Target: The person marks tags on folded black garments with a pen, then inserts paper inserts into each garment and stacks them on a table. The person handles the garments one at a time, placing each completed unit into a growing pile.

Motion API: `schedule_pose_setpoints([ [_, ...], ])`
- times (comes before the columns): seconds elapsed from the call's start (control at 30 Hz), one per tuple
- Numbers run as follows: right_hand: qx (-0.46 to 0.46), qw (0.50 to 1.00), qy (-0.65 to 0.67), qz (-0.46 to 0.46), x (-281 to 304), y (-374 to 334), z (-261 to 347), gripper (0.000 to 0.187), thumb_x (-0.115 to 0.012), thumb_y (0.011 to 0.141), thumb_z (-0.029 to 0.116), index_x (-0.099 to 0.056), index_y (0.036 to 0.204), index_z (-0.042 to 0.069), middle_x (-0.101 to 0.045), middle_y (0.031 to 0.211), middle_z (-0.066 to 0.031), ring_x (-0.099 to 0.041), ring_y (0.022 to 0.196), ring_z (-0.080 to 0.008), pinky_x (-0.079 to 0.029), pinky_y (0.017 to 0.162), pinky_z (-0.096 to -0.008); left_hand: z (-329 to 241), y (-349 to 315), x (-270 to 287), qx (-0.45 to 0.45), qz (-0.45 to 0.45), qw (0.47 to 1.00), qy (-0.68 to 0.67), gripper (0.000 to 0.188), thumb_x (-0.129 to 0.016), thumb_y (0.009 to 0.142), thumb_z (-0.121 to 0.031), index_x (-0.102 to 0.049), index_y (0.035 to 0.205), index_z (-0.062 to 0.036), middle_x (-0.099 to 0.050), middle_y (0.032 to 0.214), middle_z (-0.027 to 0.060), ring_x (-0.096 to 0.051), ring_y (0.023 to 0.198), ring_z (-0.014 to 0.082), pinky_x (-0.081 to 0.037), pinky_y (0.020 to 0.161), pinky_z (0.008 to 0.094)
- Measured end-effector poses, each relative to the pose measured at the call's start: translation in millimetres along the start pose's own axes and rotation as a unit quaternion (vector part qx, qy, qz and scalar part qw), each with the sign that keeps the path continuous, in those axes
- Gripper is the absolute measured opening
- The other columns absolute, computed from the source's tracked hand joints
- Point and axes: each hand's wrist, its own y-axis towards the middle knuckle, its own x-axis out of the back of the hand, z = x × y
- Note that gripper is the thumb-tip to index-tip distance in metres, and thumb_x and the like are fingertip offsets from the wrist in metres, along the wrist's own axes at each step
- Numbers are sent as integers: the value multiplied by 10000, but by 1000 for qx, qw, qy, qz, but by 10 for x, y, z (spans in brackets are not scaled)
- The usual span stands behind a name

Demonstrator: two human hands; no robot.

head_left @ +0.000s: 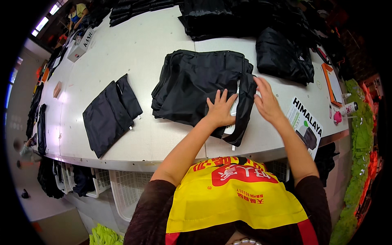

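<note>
In front of me lies a stack of folded black garments (192,77), thin and slightly shiny, with a zip near the far edge. My left hand (221,109) rests flat on it, fingers spread. Beside that hand, a strip of white card (234,107) shows between the main part and a narrow folded flap (246,102) on the right. At the flap's outer edge is my right hand (267,100), fingers stretched out and thumb apart. A small white tag (233,148) sticks out at the near end. Whatever lies beneath the flap is hidden.
Another folded black garment (110,114) lies at the left. Black piles (220,18) and a black bundle (281,55) are beyond. A printed card (305,126) and an orange-edged box (331,85) lie right. White baskets (128,192) stand below the table edge. Far left, a person (76,14).
</note>
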Motion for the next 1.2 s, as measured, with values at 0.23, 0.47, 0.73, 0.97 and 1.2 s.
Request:
schedule_pose_setpoints([
  [0.23, -240, 967, 67, -59, -626, -385, -191, 744, -724, 735, 237, -349, 1313, -42, -552, 1000, -202, -561, 904, -275, -461, 806, -347, 189, -610, -352, -203, -163, 957, -129, 338, -574, 808, -159, -579, 1137, -81, -446, 1285, 182, -391, 1241, 349, -252, 1032, 523],
  [0.47, -342, 819, 458, -52, -710, -321, -273, 369, -628, 810, 97, -512, 1132, -42, -626, 913, -99, -618, 800, -175, -511, 682, -289, 68, -1340, -86, -207, -74, 975, -25, 442, -700, 712, -420, -641, 1030, -119, -412, 1284, 223, -367, 1179, 384, -234, 1010, 533],
  [0.73, -370, 700, 593, -148, -652, -341, -200, 286, -591, 860, 133, -538, 1083, -39, -627, 934, -100, -611, 779, -178, -509, 696, -290, -149, -1146, -309, -134, -148, 950, -240, 238, -769, 663, -191, -595, 763, -63, -553, 1038, 122, -476, 1007, 297, -330, 881, 404],
  [0.97, -336, 724, 580, -161, -346, -427, 33, 296, -565, 860, 77, -521, 1139, -12, -598, 1056, -93, -585, 944, -199, -480, 846, -336, 346, -1603, -80, 347, 39, 813, -467, 302, -668, 818, -355, -625, 847, -57, -612, 940, 79, -565, 895, 228, -454, 675, 357],
  [1.2, -304, 681, 659, -101, -104, -459, 786, 438, -513, 825, -11, -417, 1252, -12, -574, 1092, -120, -573, 999, -243, -479, 893, -371, 229, -1416, 125, 312, -63, 460, -829, 698, -552, 856, -508, -355, 1341, -46, -502, 1275, 183, -544, 1117, 300, -465, 933, 422],
])
